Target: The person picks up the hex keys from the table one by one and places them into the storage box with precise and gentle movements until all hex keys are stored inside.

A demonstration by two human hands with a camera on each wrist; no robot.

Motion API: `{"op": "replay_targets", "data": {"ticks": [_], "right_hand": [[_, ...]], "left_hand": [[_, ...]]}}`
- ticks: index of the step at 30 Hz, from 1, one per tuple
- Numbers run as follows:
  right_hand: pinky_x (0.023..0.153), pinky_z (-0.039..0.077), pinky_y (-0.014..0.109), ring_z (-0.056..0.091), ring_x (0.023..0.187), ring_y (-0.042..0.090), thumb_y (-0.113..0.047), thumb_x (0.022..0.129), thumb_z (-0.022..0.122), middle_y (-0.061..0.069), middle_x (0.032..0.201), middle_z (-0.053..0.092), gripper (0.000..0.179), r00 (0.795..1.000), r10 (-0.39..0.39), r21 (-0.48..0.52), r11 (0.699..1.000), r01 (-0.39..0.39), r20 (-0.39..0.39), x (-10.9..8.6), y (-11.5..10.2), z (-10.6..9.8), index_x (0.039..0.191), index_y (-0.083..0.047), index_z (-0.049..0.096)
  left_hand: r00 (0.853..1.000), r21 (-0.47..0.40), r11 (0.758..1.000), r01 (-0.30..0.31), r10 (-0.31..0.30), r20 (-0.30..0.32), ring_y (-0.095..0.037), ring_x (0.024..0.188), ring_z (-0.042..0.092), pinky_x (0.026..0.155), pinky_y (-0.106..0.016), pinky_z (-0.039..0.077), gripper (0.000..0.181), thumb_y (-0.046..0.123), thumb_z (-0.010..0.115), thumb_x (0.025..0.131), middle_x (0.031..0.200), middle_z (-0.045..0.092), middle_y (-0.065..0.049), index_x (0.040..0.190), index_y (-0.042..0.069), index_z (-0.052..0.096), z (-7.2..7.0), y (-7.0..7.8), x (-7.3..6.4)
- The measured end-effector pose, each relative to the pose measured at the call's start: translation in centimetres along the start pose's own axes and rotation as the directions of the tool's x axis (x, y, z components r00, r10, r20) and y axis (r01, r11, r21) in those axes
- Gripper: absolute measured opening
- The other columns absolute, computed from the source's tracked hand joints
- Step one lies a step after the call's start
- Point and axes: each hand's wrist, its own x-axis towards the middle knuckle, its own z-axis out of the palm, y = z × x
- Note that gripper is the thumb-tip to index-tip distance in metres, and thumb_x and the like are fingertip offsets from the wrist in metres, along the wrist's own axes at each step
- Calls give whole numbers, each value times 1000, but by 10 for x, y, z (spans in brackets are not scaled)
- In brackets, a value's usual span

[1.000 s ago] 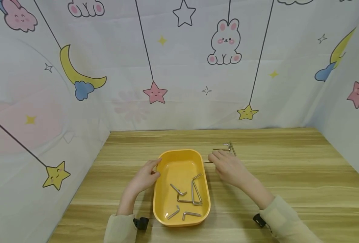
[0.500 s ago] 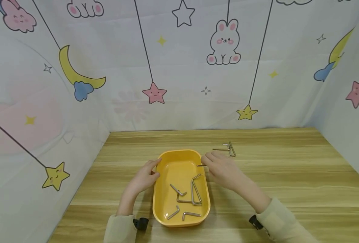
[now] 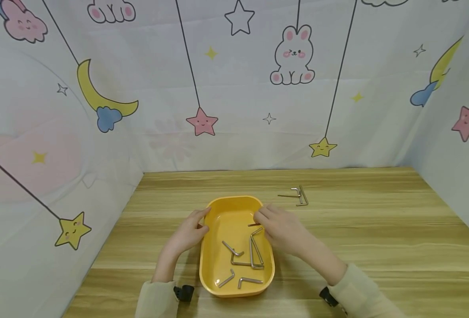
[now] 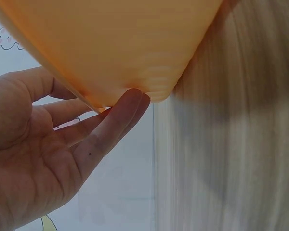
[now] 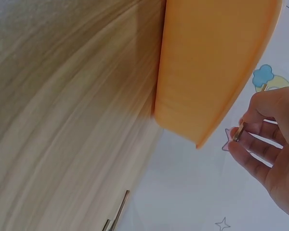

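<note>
A yellow plastic tub (image 3: 218,291) stands on the table and holds several L-shaped hex keys (image 3: 248,264). My left hand (image 3: 188,232) grips its left rim near the far corner; in the left wrist view some fingertips (image 4: 130,98) lie against the outer wall while other fingers pass behind the rim. Over the tub's right rim is my right hand (image 3: 279,227), pinching another hex key (image 3: 254,225) whose end sticks out over the inside. The right wrist view has this hex key (image 5: 240,131) between thumb and fingers, much of it hidden by them.
Several more hex keys (image 3: 303,196) lie on the wooden table (image 3: 361,221) behind and right of the tub. A white cloth (image 3: 242,150) printed with stars, moons and rabbits hangs around the back and sides.
My right hand has moved left and nearer, from the table beside the tub to above its right rim, carrying the hex key. The left hand has stayed on the rim.
</note>
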Motion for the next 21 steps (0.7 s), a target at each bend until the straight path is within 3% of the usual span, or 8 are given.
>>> {"op": "replay_targets", "data": {"ticks": [6, 21], "right_hand": [[64, 43, 21, 49, 78, 12, 1, 76, 61, -6, 86, 54, 26, 1000, -23, 16, 1000, 23, 20, 2, -5, 6, 94, -16, 54], [65, 44, 20, 53, 79, 10, 4, 77, 58, -7, 86, 55, 28, 997, -76, 29, 997, 75, 19, 7, -13, 12, 94, -17, 56]], "left_hand": [[1000, 6, 1000, 2, -2, 1, -24, 96, 61, 73, -32, 51, 56, 5, 51, 91, 140, 47, -20, 146, 5, 40, 0, -1, 1], [1000, -1, 1000, 7, -7, 2, -25, 98, 62, 74, -33, 52, 57, 4, 51, 91, 141, 47, -20, 146, 4, 39, 0, 0, 0]]}}
